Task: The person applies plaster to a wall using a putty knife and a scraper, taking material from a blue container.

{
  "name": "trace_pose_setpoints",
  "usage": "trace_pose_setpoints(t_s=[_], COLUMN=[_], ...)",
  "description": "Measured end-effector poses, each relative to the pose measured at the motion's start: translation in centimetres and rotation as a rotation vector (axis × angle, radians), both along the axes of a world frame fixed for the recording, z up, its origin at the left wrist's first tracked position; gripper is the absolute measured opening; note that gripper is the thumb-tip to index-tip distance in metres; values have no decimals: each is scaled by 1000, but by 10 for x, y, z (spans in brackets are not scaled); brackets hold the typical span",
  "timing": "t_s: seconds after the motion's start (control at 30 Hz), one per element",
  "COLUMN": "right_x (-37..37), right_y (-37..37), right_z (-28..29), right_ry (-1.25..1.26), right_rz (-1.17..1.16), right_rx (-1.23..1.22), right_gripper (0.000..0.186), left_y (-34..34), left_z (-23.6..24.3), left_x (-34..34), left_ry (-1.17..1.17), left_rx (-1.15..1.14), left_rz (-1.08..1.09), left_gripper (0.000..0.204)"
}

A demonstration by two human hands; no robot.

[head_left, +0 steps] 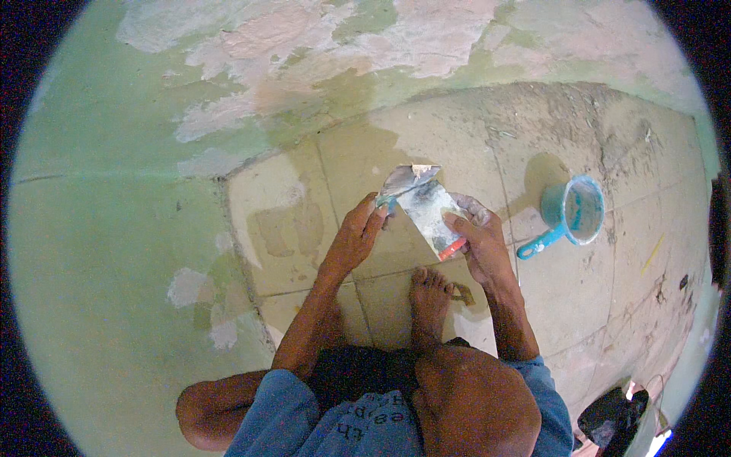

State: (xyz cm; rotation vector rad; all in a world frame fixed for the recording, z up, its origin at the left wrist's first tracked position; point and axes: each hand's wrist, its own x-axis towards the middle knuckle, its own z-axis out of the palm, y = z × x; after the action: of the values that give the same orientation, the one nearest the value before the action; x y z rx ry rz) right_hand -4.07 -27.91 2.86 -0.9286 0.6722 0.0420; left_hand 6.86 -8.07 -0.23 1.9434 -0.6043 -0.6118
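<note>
My left hand is closed round a putty knife, with a bit of blue showing at the fingers. The knife's grey metal blade carries a pale dab at its far edge. In my right hand I grip a flat rectangular scraper plate, smeared white and grey, with a red strip along its near end. Thumb on top, fingers behind, the right hand pinches the plate at its right side. The blade and the plate's far end meet or overlap; whether they touch, I cannot tell.
A blue dipper with whitish residue stands on the tiled floor at the right. Ahead and left rises a green wall with pale patches. Debris lies along the far floor edge. A black bag-like thing sits at the lower right.
</note>
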Motion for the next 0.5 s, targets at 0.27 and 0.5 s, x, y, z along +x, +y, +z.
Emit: trace_pose_setpoints(t_s=[0.27,0.5], right_x=[3,12], right_y=[-5,-4], right_z=[6,16], right_ry=[-102,-205], right_rz=[-92,-80], right_rx=[42,-100], right_gripper=[35,38], left_y=[7,36], left_z=[-9,-18], left_x=[8,4], left_ry=[-399,-363], left_rx=[87,287], left_rz=[-177,-110], left_gripper=[31,42])
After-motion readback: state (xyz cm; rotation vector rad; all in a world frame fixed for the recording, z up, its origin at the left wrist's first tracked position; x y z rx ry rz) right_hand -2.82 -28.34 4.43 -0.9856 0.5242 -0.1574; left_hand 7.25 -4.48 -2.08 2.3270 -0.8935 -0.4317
